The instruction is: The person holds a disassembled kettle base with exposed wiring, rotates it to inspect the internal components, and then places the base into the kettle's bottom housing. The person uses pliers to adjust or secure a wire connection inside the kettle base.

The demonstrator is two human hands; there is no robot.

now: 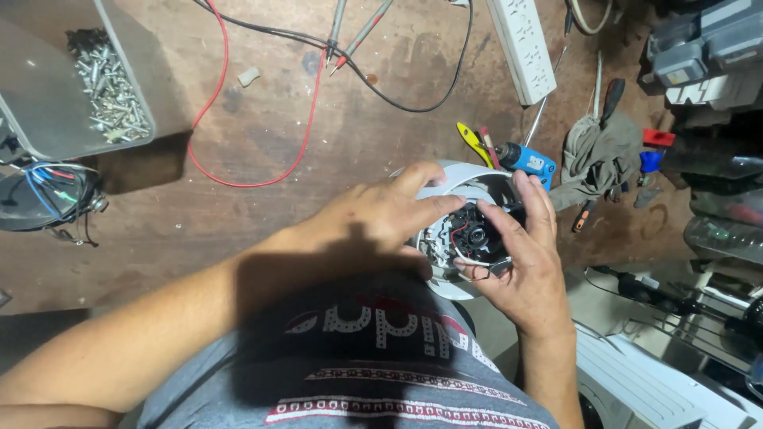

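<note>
Both hands hold a round white device (467, 179) with its casing off, at the near edge of a brown wooden workbench (262, 214). My left hand (380, 216) grips its left side, fingers curled over the white rim. My right hand (520, 253) cups the right side, with the thumb and fingers around a small black part (475, 235) inside. Red and white wires run around that part.
A grey tray of screws (111, 87) stands at the back left, with a bundle of coloured wires (56, 191) below it. Red and black probe leads (262, 119) cross the bench. A white power strip (522, 49), a blue tool (528, 161), a grey rag (594, 155) and cluttered shelves lie to the right.
</note>
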